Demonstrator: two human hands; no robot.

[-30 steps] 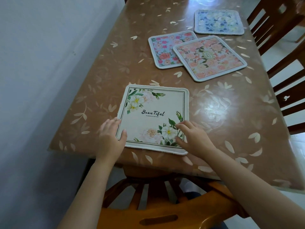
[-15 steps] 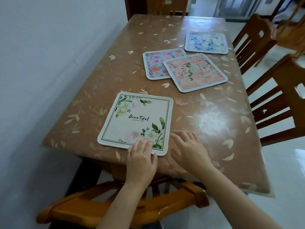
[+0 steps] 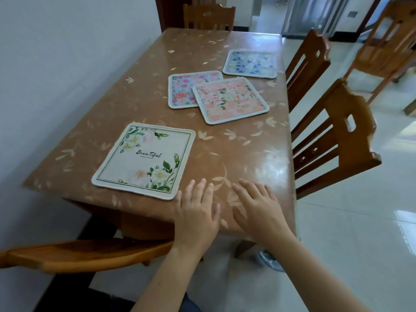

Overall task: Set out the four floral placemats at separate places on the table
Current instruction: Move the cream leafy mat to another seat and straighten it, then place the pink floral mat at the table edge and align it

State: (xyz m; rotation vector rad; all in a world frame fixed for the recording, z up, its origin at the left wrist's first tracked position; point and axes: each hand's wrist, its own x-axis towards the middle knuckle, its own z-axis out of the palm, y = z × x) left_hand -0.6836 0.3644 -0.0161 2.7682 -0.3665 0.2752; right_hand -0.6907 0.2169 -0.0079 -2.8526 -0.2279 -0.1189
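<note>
Four floral placemats lie on the brown leaf-patterned table (image 3: 236, 154). The cream mat with green leaves (image 3: 146, 159) lies flat near the front left corner. Further back, the peach mat (image 3: 230, 100) overlaps a corner of the pink-and-blue mat (image 3: 183, 88). The blue-and-white mat (image 3: 251, 63) sits apart at the far right. My left hand (image 3: 198, 212) hovers flat with fingers apart just right of the cream mat's front corner, holding nothing. My right hand (image 3: 258, 208) is beside it, also flat and empty, over the table's front edge.
A white wall (image 3: 56, 75) runs along the table's left side. Wooden chairs stand at the right (image 3: 337, 140), (image 3: 307, 64), at the far end (image 3: 208, 16) and at the near end (image 3: 85, 253). Glossy tiled floor (image 3: 360, 221) spreads to the right.
Both hands have let go of the cream mat and slid right along the front edge. The view has shifted right and back, showing more of the table and chairs.
</note>
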